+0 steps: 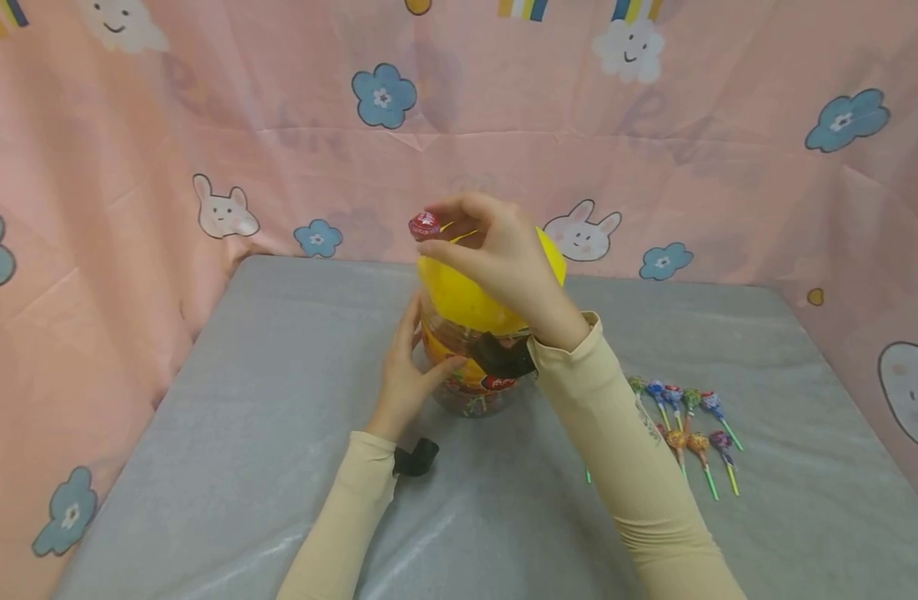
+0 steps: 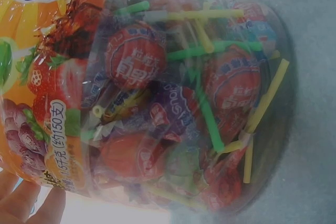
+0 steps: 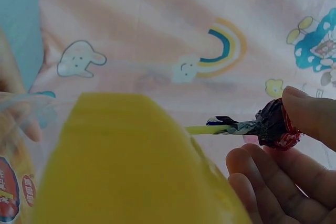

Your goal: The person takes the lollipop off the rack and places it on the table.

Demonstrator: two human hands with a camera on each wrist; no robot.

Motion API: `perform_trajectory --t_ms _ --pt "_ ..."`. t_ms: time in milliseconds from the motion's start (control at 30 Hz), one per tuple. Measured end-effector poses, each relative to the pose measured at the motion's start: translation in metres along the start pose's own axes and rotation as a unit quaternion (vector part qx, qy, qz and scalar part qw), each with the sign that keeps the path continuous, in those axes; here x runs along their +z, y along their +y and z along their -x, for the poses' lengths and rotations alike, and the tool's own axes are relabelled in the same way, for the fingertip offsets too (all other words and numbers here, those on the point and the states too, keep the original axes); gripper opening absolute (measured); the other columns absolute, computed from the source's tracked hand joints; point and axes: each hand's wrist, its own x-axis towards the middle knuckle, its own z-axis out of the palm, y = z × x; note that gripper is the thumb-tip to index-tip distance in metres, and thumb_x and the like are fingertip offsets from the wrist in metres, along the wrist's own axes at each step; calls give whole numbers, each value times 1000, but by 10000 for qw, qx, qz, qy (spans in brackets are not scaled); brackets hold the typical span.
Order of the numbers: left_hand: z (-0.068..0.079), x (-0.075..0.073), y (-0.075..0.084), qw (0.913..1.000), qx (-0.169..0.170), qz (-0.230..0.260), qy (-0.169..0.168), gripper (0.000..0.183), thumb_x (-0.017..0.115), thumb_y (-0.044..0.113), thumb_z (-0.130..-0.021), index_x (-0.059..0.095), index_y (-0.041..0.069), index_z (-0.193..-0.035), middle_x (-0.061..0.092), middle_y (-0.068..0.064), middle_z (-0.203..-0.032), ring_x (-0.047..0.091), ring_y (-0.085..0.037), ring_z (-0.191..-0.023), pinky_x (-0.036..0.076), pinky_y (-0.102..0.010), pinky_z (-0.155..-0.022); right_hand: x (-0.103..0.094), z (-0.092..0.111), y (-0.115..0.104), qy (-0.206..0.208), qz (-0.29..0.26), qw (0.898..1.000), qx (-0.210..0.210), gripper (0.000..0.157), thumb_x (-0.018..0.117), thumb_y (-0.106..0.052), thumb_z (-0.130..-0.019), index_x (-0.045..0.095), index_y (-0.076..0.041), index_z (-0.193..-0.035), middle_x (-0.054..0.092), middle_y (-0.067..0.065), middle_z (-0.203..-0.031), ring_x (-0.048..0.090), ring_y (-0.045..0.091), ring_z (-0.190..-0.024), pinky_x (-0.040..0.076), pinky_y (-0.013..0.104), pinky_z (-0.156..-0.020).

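A clear plastic jar [image 1: 476, 406] with an orange, fruit-printed label stands on the table. Through its wall in the left wrist view show several wrapped lollipops [image 2: 135, 59] with green and yellow sticks. My left hand [image 1: 406, 387] grips the jar's left side, thumb in front. Atop the jar is a rounded yellow piece [image 1: 466, 300]; how it joins the jar is hidden. Beside it, above the jar, my right hand [image 1: 507, 258] pinches a lollipop [image 3: 273, 124] by its red and dark wrapped head. Its yellow stick points toward the yellow piece in the right wrist view.
Right of the jar, lollipops [image 1: 699, 444] lie in rows on the grey-covered table [image 1: 278, 400], some hidden behind the right sleeve. A pink curtain [image 1: 466, 142] with cartoon prints hangs behind the table and along its sides. Black wrist mounts [image 1: 417, 458] stick out from the sleeves.
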Motion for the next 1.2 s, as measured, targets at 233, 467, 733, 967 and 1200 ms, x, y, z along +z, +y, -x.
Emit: perform_trajectory --t_ms 233,467,733,967,1200 --pt "1 1 0 10000 -11 21 -11 103 60 66 -74 20 11 -151 25 -7 -154 30 -27 -136 30 -47 -109 0 2 1 10 115 9999 -29 28 74 -10 -82 67 -1 -108 69 6 -98 65 13 -78 54 24 -74" --pt "0 0 -1 10000 -42 -24 -38 102 59 67 -75 18 14 -152 24 -4 -154 30 -25 -136 31 -46 -109 0 2 1 50 160 9999 19 25 73 -11 -83 68 -2 -105 70 5 -94 64 12 -73 54 25 -71" --pt "1 1 -2 10000 33 -63 -10 102 61 66 -75 19 13 -152 25 -5 -154 29 -23 -137 31 -45 -109 -3 2 4 365 -430 9982 -188 23 73 -4 -82 68 2 -104 70 9 -93 65 14 -79 55 28 -74" --pt "0 1 -2 10000 -34 -1 -65 105 59 69 -73 18 12 -152 23 -7 -154 27 -25 -138 30 -43 -110 -17 14 -2 1003 -1037 9883 -499 26 71 3 -82 65 8 -106 68 13 -99 65 20 -86 55 31 -81" --pt "1 2 -1 9997 -162 190 -87 108 59 70 -72 16 13 -152 21 -8 -155 27 -28 -137 30 -45 -110 -44 53 6 1420 -1859 9711 -475 21 66 10 -82 66 7 -103 69 12 -97 64 25 -85 55 31 -79"
